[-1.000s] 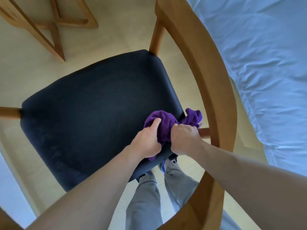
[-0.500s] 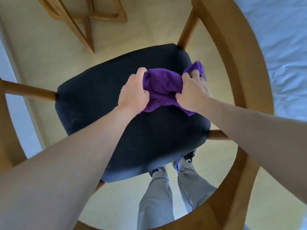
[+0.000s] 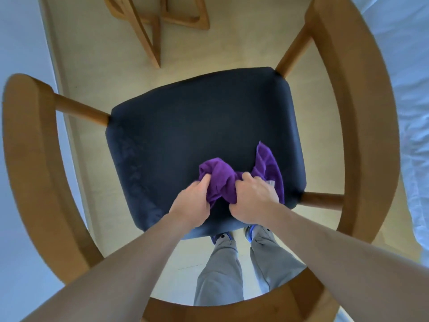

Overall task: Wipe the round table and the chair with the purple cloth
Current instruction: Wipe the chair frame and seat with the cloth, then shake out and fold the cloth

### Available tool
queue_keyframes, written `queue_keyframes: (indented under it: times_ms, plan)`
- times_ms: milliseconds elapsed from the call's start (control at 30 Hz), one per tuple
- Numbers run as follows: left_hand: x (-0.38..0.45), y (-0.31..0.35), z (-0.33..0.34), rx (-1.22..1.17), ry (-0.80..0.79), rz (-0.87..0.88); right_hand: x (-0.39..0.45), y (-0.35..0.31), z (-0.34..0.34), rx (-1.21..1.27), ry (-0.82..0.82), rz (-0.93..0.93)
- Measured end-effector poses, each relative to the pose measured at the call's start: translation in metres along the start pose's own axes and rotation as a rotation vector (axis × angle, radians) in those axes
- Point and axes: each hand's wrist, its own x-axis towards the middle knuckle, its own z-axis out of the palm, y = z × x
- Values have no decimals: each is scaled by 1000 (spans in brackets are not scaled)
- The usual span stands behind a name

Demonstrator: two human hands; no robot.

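Both your hands are clamped on the purple cloth (image 3: pixel 220 180): left hand (image 3: pixel 191 205) on its near-left bunch, right hand (image 3: pixel 253 198) on the right, pressing it onto the near part of the chair's dark seat cushion (image 3: pixel 197 126). Bunched like this, the cloth probably touches little of the fabric, so you may skip patches; a loose tail could snag the wooden armrest rail (image 3: pixel 357 108). Pale floor (image 3: pixel 232 47) below, white bedding (image 3: pixel 411 89) on your right.
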Motion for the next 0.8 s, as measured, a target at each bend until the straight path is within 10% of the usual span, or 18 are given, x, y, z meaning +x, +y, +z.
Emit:
queue_keyframes:
  times_ms: [233,367,800]
  plan:
    - [-41,1,24,95,-205,-160,-13,11,-6,77,-346,-74]
    - [-76,12,28,90,-325,-247,-22,14,-34,188,-283,-92]
    - [-156,130,-95,-267,318,-263,-170,22,-175,634,291,-187]
